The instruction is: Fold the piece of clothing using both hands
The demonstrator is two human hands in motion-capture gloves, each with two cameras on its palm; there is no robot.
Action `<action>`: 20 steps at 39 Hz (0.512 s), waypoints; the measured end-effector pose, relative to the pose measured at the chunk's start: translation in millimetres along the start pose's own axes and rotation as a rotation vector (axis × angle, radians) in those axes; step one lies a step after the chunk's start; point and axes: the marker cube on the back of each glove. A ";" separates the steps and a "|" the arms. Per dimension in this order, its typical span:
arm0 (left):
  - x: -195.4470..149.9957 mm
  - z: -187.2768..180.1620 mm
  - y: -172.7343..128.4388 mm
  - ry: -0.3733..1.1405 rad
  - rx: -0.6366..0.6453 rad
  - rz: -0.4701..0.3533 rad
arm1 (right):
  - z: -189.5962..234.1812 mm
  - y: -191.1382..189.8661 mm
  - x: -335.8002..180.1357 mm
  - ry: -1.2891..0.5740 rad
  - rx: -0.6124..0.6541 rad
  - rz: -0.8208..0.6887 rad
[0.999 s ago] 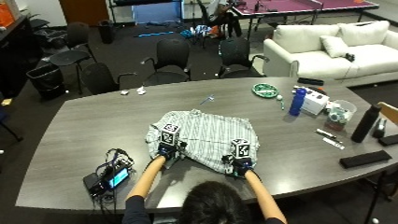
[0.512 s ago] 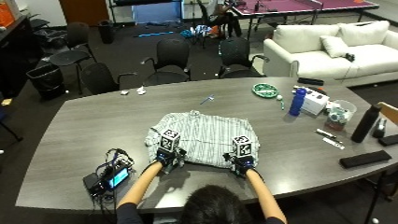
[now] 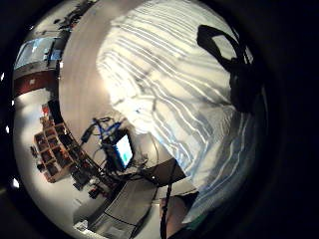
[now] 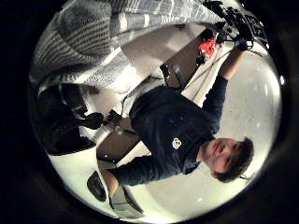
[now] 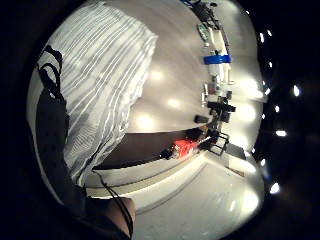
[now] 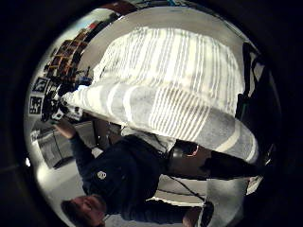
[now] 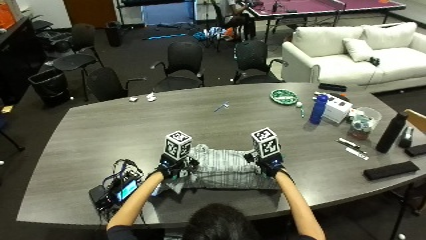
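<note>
A grey-and-white striped shirt (image 7: 223, 171) lies bunched in a short band on the grey table (image 7: 100, 135), close to its front edge. My left hand (image 7: 174, 167) grips the shirt's left end and my right hand (image 7: 267, 165) grips its right end, fingers curled into the cloth. In the left thumb side palm view a raised fold of shirt (image 4: 93, 42) hangs over the table edge, with the right hand (image 4: 236, 25) beyond. The right thumb side palm view shows the same rolled fold of shirt (image 6: 161, 109) and the left hand (image 6: 49, 106).
A small screen device with cables (image 7: 118, 191) lies left of the shirt. To the right stand a blue bottle (image 7: 319, 109), a white box (image 7: 339, 107), a black bottle (image 7: 391, 131) and a flat black case (image 7: 390, 170). A green plate (image 7: 284, 96) sits farther back.
The shirt was spread out wide toward the table's middle. Now it is gathered into a shorter band nearer the front edge, with both hands still at its ends.
</note>
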 end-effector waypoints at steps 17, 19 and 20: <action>-104.8 35.2 -181.1 -0.236 -0.131 -0.534 | 45.1 -150.3 15.8 -0.022 -0.221 0.264; -112.6 40.8 -189.4 -0.244 -0.103 -0.521 | 53.2 -159.1 16.5 -0.024 -0.180 0.237; -116.6 41.4 -190.8 -0.246 -0.084 -0.533 | 55.5 -161.4 17.5 -0.017 -0.155 0.233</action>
